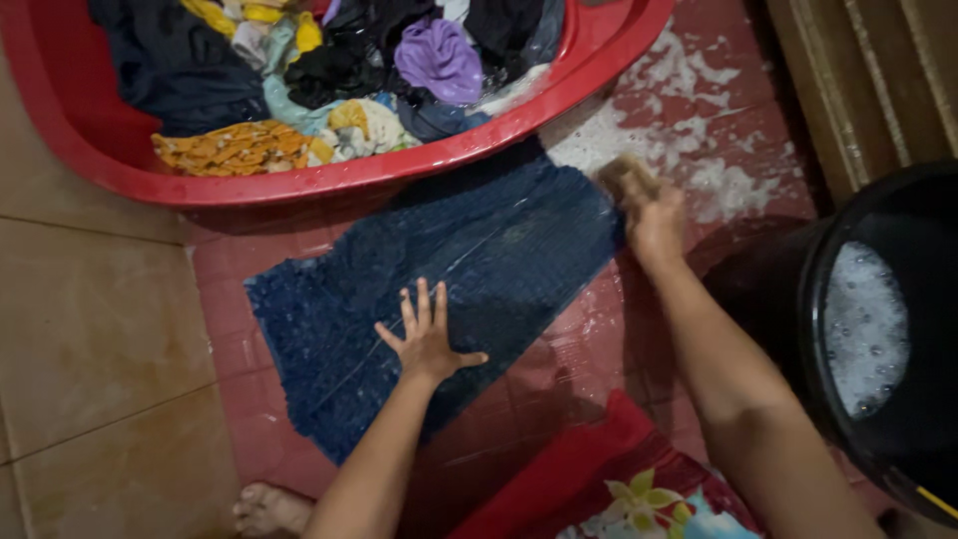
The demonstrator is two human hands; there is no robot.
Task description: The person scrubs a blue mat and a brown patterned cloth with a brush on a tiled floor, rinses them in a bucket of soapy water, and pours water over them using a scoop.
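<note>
Left hand splayed flat on wet dark-blue nubby cloth, right hand gripping tan scrub brush; sudsy red floor tiles, red plastic tub

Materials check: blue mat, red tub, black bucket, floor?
Blue mat: looks like nubby woven textile, wet, dark sheen; left hand pressed flat on it.
Red tub: likely moulded plastic, smooth glossy rim.
Black bucket: probably plastic, glossy; suds inside.
Floor: glazed ceramic tile, grout lines showing.

1 tub, 1 bucket, 1 mat
</note>
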